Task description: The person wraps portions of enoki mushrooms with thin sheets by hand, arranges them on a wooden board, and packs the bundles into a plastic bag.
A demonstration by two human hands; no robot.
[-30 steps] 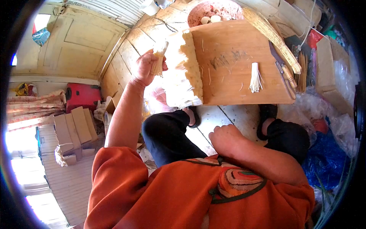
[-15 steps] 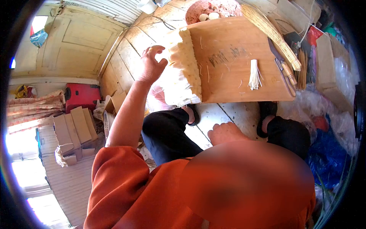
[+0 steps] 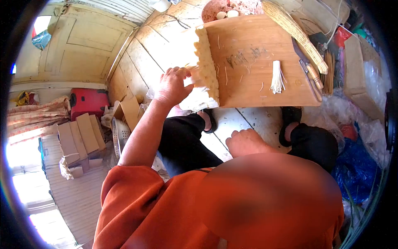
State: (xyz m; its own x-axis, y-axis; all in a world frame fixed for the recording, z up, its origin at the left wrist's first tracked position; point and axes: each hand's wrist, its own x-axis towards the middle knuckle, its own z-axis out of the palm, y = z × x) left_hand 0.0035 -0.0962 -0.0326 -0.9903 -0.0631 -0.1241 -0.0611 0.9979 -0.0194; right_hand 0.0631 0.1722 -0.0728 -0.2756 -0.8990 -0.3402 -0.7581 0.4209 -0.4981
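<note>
My left hand [image 3: 174, 86] is at the left side of a pale, ragged-edged layered stack [image 3: 207, 70]. Its fingers are bent and the thumb stands apart, with nothing seen gripped between them. Whether the fingertips touch the stack is hard to tell. This stack lies along the left end of a wooden board [image 3: 244, 93]. Further right on the board rests a bundle of thin white strips [image 3: 277, 78], with loose strips scattered about. Between my knees, my right hand [image 3: 245, 142] is closed, knuckles up; anything inside it is hidden.
At the board's right edge lie a knife [image 3: 299, 52], scissors [image 3: 310, 76] and a long straw-like bundle [image 3: 294, 31]. A pink basin [image 3: 209, 12] with round pale things stands behind. Plastic bags [image 3: 356, 166] lie to the right, cardboard [image 3: 78, 141] to the left.
My left hand has moved right and slightly down, closer over the layered stack. My right hand has stayed about where it was, between the knees.
</note>
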